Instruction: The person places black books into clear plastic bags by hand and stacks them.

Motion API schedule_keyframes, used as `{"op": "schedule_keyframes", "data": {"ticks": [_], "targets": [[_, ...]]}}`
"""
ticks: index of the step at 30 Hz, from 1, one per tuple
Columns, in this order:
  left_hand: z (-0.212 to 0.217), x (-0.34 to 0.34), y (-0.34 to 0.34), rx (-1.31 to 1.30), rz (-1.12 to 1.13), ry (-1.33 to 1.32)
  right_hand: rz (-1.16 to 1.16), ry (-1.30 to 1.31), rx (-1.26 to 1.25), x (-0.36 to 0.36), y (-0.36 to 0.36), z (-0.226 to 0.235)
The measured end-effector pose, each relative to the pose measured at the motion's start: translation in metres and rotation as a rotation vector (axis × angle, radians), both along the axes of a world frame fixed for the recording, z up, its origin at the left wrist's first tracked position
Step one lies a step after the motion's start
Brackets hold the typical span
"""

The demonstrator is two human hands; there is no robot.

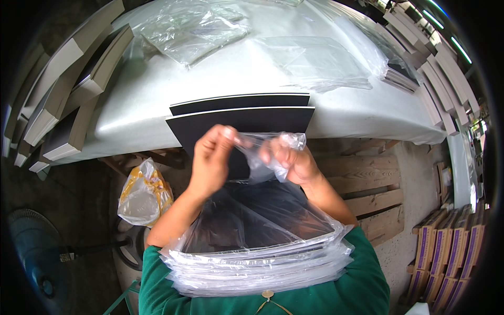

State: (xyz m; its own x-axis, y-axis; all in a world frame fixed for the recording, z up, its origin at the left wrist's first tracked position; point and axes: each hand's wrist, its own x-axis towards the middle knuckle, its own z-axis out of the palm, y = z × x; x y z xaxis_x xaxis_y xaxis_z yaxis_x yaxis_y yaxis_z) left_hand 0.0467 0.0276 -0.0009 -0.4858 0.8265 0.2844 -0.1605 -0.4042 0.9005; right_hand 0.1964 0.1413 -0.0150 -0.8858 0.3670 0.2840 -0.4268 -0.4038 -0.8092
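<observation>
A clear plastic bag (256, 167) stretches between my two hands in front of my chest. My left hand (210, 160) is closed, pinching its edge between thumb and fingers. Bunched film sits in the curled fingers of my right hand (294, 161). Just beyond my hands, two black boards (186, 127) with pale edges stand upright against the table edge, one behind the other. Below my hands, a thick stack of plastic-wrapped boards (257, 273) rests against my body. The top wrapped board shows dark through its film.
Clear plastic bags (315, 60) lie on the covered white table (131, 113). Stacks of thick boards (79, 89) flank it left and right. A fan (39, 257) and a plastic sack (146, 191) are at left. A wooden pallet (370, 178) and boxes (446, 247) are at right.
</observation>
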Motion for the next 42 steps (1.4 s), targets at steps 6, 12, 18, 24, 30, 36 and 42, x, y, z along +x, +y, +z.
{"op": "schedule_keyframes", "data": {"ticks": [6, 12, 18, 24, 30, 36, 42], "targets": [[0.003, -0.017, -0.016, -0.489, -0.899, 0.789, -0.288, -0.066, -0.342, 0.036, 0.026, 0.015], [0.007, -0.04, -0.025, 0.07, -0.673, -0.596, -0.028, -0.523, 0.502, 0.085, 0.049, 0.01], [-0.007, -0.038, -0.028, -0.578, -0.92, 0.342, 0.003, 0.024, -0.514, 0.097, 0.047, -0.008], [-0.035, -0.052, -0.034, -0.519, -0.364, -0.572, -0.049, -0.129, -0.112, 0.093, 0.024, -0.022], [-0.062, -0.058, -0.068, -0.081, -0.735, -0.241, -0.273, -0.08, -0.331, 0.068, 0.007, -0.028], [-0.005, -0.069, -0.068, 0.068, -0.444, -0.284, -1.582, -0.194, 1.068, 0.034, 0.013, 0.011], [0.018, -0.078, -0.06, -0.345, 0.526, 0.963, -1.236, -0.586, 1.409, 0.03, 0.013, 0.036]]}}
